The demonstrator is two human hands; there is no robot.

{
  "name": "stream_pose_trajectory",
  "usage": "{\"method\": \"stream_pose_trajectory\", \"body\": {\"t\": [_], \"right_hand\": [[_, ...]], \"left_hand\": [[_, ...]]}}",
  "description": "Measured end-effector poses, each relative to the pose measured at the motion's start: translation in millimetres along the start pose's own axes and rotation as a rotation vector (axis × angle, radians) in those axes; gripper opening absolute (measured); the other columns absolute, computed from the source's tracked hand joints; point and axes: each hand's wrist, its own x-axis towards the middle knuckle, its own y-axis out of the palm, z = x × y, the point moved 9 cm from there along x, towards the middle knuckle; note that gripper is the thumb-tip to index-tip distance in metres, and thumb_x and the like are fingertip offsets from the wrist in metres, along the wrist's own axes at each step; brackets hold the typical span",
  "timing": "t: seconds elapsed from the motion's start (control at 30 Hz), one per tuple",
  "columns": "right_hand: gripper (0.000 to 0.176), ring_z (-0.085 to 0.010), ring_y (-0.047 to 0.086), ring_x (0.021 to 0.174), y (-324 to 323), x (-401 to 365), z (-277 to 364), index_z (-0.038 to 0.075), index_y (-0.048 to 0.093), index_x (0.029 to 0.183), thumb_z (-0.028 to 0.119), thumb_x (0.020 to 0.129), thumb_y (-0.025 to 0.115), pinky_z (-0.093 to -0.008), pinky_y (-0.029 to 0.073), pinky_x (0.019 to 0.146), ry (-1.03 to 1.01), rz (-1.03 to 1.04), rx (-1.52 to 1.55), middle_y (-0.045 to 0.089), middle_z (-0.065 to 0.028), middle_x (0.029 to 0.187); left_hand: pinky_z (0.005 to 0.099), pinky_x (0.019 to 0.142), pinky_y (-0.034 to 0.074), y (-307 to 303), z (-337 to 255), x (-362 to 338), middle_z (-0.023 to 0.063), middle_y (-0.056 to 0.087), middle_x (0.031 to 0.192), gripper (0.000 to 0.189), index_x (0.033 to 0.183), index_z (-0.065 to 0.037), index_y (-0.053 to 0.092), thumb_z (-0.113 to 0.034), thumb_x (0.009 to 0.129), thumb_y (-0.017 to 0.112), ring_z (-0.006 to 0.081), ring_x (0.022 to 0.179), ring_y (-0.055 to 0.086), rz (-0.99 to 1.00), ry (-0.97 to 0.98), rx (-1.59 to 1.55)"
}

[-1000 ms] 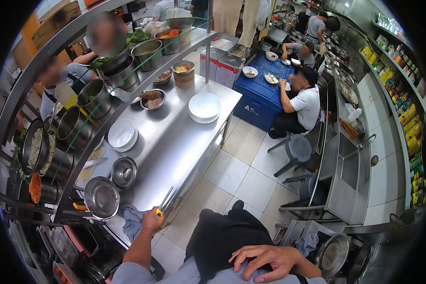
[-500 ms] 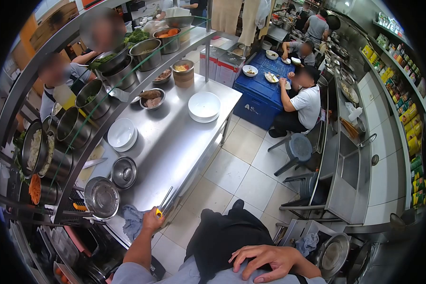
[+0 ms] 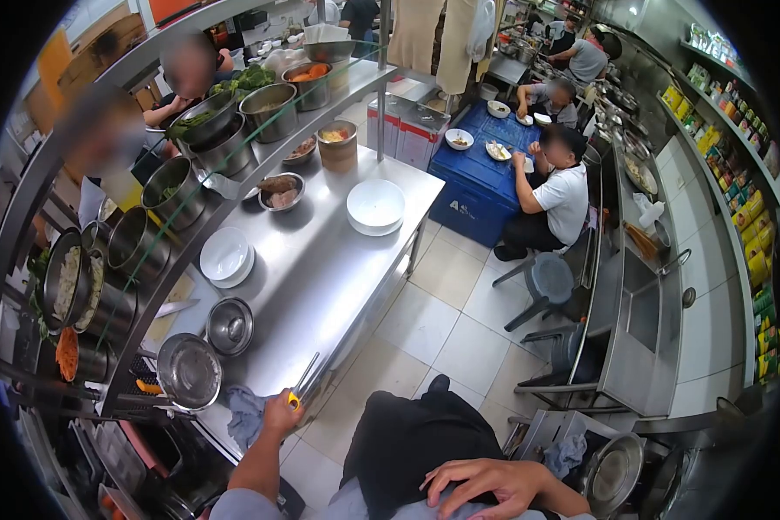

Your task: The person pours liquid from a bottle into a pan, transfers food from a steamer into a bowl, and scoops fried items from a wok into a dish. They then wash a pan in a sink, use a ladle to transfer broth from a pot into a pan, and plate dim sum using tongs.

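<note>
My left hand (image 3: 281, 414) is closed around the handle of a slim metal tool (image 3: 306, 373) with a yellow handle end, at the near edge of the steel table (image 3: 321, 286). Its thin shaft points up and away over the tabletop. Just left of that hand lies a crumpled grey-blue cloth (image 3: 247, 416). Across my lap, against the grey shirt and black apron, rests my right hand (image 3: 490, 485), fingers spread and holding nothing.
Metal bowls (image 3: 189, 371), stacked white bowls (image 3: 375, 204) and a knife (image 3: 176, 307) lie on the table. Pots (image 3: 269, 111) fill the shelf above. Stools (image 3: 546, 279) and a person (image 3: 555, 195) seated by a blue chest (image 3: 468, 195) occupy the aisle's far side.
The view has shifted slightly. My left hand keeps its hold on the tool at the table edge, and my right hand stays on my lap.
</note>
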Motion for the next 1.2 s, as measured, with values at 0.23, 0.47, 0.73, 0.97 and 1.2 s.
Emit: {"method": "stream_pose_trajectory", "body": {"t": [0.23,0.47,0.73,0.97,1.2], "right_hand": [[0.024,-0.0374,0.06,0.105,1,2,3,-0.002,0.07,0.103,0.018,0.091,0.07,-0.0493,0.046,0.094,-0.056,0.032,-0.027,0.062,-0.0217,0.115],[0.022,-0.0374,0.06,0.104,2,3,2,-0.002,0.07,0.101,0.018,0.09,0.07,-0.0494,0.045,0.094,-0.002,-0.012,0.0,0.063,-0.0218,0.114],[0.022,-0.0373,0.06,0.104,4,4,4,-0.002,0.07,0.096,0.019,0.09,0.071,-0.05,0.045,0.093,-0.02,0.017,-0.013,0.063,-0.0218,0.112],[0.022,-0.0376,0.06,0.105,5,3,3,-0.002,0.07,0.099,0.019,0.09,0.071,-0.0498,0.045,0.094,0.021,0.001,-0.013,0.063,-0.0215,0.115],[0.022,-0.0374,0.06,0.106,5,2,5,-0.002,0.07,0.1,0.018,0.09,0.071,-0.05,0.045,0.094,-0.004,0.015,-0.014,0.063,-0.0216,0.115]], "left_hand": [[0.0498,0.075,0.057,2,2,1,0.0234,0.072,0.087,0.049,0.114,-0.005,0.066,-0.031,0.073,0.078,0.0432,0.082,0.07,0.021,0.003,-0.025],[0.0512,0.074,0.057,5,5,2,0.023,0.071,0.085,0.048,0.112,-0.006,0.065,-0.031,0.073,0.078,0.0437,0.081,0.07,0.003,0.028,-0.037],[0.0514,0.074,0.056,9,11,2,0.0229,0.071,0.085,0.047,0.112,-0.008,0.065,-0.032,0.074,0.078,0.0436,0.082,0.07,0.009,0.015,-0.037],[0.0509,0.072,0.057,4,4,1,0.0231,0.071,0.084,0.044,0.11,-0.009,0.066,-0.032,0.075,0.078,0.044,0.08,0.07,0.01,-0.003,-0.025],[0.051,0.074,0.057,4,4,1,0.023,0.072,0.085,0.044,0.11,-0.008,0.066,-0.032,0.076,0.077,0.0441,0.081,0.07,0.009,0.007,-0.005]]}}
